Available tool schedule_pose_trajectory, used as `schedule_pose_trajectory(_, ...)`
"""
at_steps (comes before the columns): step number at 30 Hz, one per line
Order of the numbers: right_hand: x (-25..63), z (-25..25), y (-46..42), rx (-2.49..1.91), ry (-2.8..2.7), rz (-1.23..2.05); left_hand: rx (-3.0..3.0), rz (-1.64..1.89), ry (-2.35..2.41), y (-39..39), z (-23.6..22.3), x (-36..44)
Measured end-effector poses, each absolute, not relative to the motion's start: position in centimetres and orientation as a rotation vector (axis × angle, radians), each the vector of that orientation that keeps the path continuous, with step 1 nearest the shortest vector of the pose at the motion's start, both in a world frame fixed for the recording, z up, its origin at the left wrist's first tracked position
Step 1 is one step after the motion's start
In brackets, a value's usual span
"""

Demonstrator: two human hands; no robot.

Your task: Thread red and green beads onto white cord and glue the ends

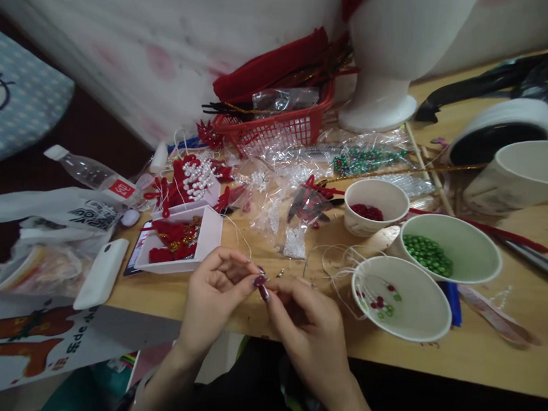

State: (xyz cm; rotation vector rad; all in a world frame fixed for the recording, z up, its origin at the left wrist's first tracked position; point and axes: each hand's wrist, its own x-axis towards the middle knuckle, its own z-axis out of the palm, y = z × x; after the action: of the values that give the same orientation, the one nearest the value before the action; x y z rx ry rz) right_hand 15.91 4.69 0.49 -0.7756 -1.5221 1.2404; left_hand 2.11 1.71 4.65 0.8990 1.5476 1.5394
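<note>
My left hand and my right hand meet above the table's front edge, thumbs and index fingers pinched with the tips close together. A thin white thread rises from behind my left fingertips. Whatever lies between my right fingers is too small to make out. To the right, a paper cup lies tilted, with red and green beads on white threads inside. Behind it are a cup of green beads and a cup of dark red beads.
A white box with red and gold ornaments stands left, near a white phone and a plastic bottle. Behind are clear plastic bags, a red basket and a white foam stand. A white spool lies at right.
</note>
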Motion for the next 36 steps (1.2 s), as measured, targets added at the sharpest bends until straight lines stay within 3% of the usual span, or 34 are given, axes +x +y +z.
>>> schedule_pose_trajectory(8,15.90,0.69,4.87,-0.744,-1.476,1.236,0.443,1.492,1.260,2.30,4.09,2.15)
schedule_pose_trajectory(36,16.05,0.77,4.83,-0.706,-1.507,1.224,0.335,1.360,1.184,1.74,3.64,2.29)
